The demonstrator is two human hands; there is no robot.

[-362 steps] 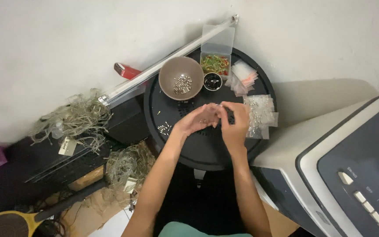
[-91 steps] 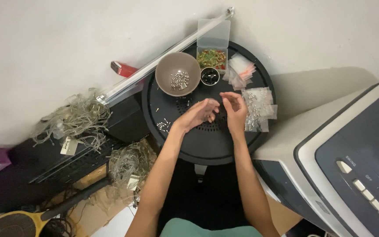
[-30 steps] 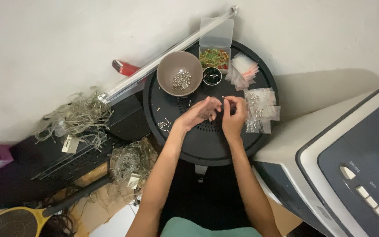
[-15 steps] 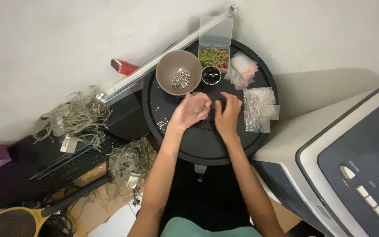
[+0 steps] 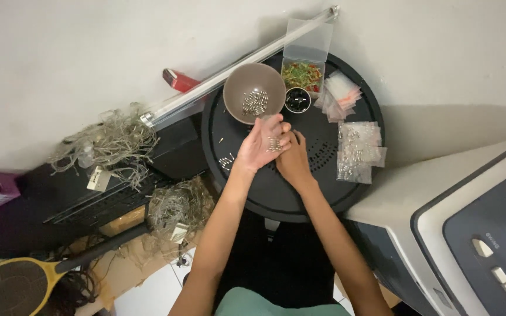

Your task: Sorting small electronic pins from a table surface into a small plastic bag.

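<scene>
A round black tabletop carries a brown bowl of small silver pieces at its far edge. Just right of the bowl a small black cup is set, with a clear box of coloured bits beyond it; further right of the bowl, clear bags are laid.

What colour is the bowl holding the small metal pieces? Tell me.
Grey-brown bowl, seen best in the head view.

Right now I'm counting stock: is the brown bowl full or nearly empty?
Nearly empty. The brown bowl stands upright on the round black tabletop, and only a small cluster of silvery pieces lies on its bottom; most of its inside shows bare.
</scene>
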